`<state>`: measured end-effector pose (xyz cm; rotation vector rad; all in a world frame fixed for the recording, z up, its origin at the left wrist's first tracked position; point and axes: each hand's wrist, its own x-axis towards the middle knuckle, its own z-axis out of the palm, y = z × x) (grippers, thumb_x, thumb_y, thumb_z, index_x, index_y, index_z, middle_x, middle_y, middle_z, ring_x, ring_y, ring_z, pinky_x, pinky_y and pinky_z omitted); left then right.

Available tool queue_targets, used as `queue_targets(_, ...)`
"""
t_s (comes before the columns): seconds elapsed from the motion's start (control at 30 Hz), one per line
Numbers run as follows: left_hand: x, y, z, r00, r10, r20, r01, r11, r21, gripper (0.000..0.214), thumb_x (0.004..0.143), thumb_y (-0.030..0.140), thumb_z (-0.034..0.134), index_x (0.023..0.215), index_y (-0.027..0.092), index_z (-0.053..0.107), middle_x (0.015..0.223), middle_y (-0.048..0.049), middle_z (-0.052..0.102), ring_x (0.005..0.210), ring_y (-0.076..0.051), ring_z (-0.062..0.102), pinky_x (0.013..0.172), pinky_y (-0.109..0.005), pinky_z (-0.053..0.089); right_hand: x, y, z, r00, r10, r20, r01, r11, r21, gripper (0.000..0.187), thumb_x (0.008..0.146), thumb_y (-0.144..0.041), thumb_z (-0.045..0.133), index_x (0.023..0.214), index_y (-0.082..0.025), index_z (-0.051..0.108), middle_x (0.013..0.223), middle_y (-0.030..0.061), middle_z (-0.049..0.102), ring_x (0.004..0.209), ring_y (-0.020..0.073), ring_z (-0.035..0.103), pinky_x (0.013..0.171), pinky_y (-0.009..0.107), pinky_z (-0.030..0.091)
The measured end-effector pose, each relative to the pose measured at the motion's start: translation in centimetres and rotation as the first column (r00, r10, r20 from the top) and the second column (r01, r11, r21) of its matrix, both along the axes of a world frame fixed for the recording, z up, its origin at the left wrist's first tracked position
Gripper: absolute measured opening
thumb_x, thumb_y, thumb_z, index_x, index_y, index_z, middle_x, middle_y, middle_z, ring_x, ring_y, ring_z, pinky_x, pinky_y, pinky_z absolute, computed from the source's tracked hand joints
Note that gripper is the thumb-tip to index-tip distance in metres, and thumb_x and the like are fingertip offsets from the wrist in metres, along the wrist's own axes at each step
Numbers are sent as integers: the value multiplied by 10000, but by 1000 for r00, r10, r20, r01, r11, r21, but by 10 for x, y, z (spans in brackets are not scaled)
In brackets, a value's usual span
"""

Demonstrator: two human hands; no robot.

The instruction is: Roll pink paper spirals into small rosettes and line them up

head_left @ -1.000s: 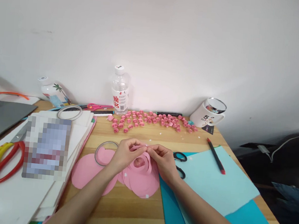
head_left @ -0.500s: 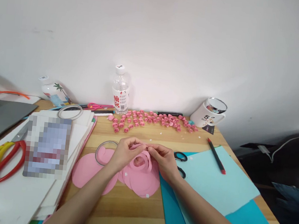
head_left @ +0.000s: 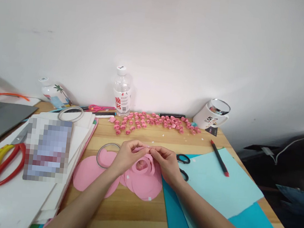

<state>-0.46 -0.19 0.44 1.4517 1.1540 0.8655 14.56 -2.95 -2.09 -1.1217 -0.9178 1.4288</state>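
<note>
A curled pink paper strip [head_left: 152,169] hangs in loops from my fingertips, above a stack of pink paper circles [head_left: 144,190]. My left hand [head_left: 129,156] pinches the strip between thumb and fingers. Close against it, my right hand [head_left: 166,163] also has thumb and forefinger closed on the strip's upper end. The exact spot where the fingertips meet is partly hidden. Left of my left hand, a roll of tape [head_left: 98,156] lies over more pink circles [head_left: 86,174]. Many small rolled pink paper flowers [head_left: 164,121] are spread along the back of the table.
Black-handled scissors [head_left: 185,176] lie beside my right wrist on blue paper sheets [head_left: 220,190], with a black marker [head_left: 220,159] farther right. A clear bottle [head_left: 123,93] and a white mug [head_left: 208,116] stand by the wall. Red-and-yellow scissors [head_left: 7,166] rest on white papers [head_left: 17,205].
</note>
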Motion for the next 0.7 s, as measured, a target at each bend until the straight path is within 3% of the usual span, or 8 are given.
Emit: queue_targets(0.7,2,0,-5,1000,15,15,-15,1000,-4,227,708,357,617,713,132,650,732,-43,665,728,-177,605,651,-259,466,0,1,-2,999,-51,11,51,999,0,225,624,-372,743,699,-170,675,659,15,670,588,129,564,584,252,437)
